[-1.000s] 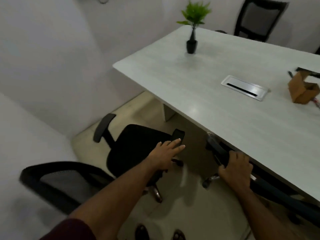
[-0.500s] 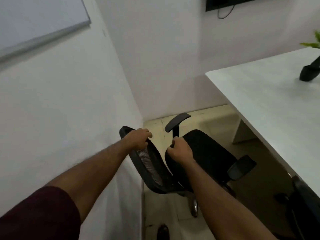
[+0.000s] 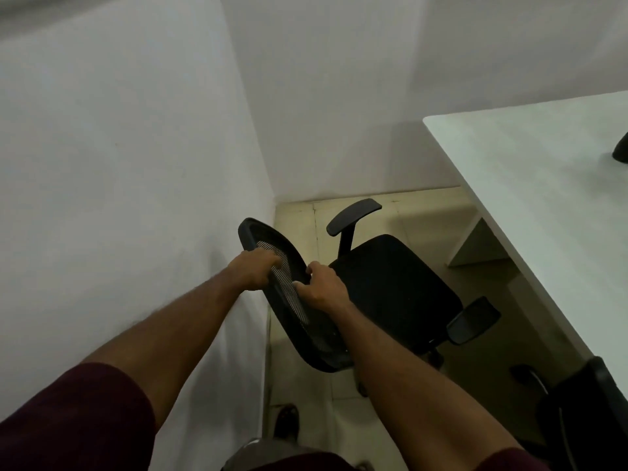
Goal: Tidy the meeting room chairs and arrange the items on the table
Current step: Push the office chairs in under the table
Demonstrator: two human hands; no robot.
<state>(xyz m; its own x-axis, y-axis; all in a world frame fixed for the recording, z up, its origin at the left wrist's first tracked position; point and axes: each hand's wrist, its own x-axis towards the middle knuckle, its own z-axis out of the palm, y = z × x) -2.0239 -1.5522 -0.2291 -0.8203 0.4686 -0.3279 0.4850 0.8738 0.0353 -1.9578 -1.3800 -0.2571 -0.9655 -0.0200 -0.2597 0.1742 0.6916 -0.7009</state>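
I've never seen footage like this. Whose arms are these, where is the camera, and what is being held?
There is no robot here: a person wears a wide-angle camera on the head, looking forward and down, so you see their own arms. The left hand and right hand both grip the mesh backrest of a black office chair, which stands on the floor near the wall corner, apart from the white table on the right. On the table only the edge of a dark object shows, too cropped to identify. Part of another chair sits at lower right.
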